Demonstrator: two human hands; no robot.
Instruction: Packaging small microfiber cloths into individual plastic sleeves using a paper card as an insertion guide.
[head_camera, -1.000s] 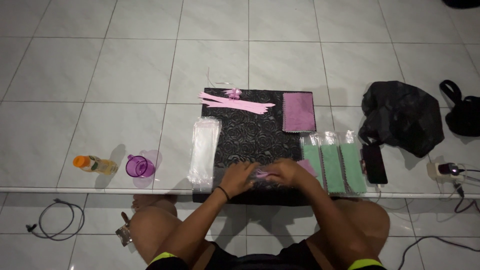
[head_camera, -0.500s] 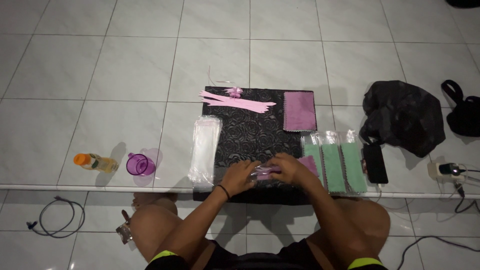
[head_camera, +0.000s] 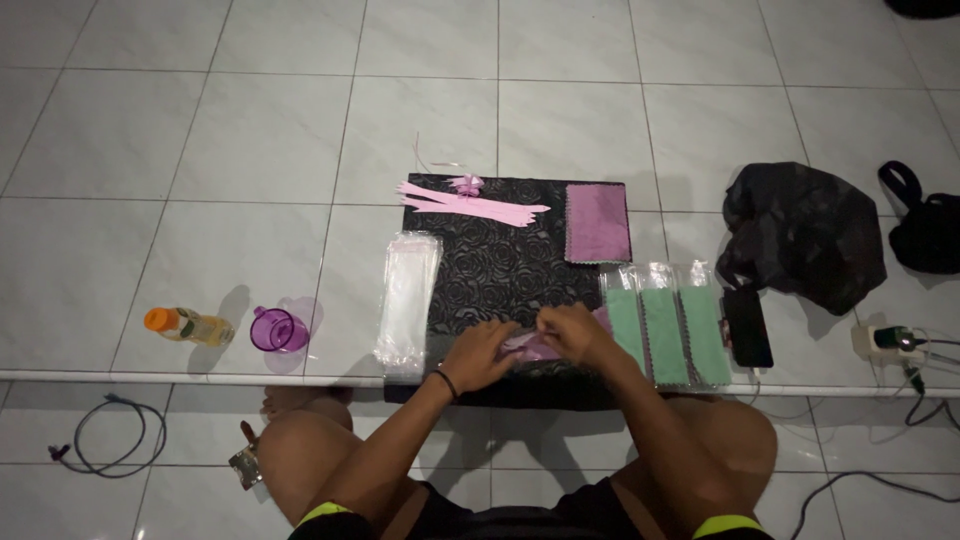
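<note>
Left hand (head_camera: 478, 355) and right hand (head_camera: 577, 335) both pinch a small pink cloth piece (head_camera: 530, 347) at the black patterned mat's (head_camera: 500, 260) six o'clock edge, barely shifted since a second ago.

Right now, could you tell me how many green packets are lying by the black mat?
3, side by side right of the black mat: the left green packet beside the right hand, the middle one, and the right one next to the phone.
</note>
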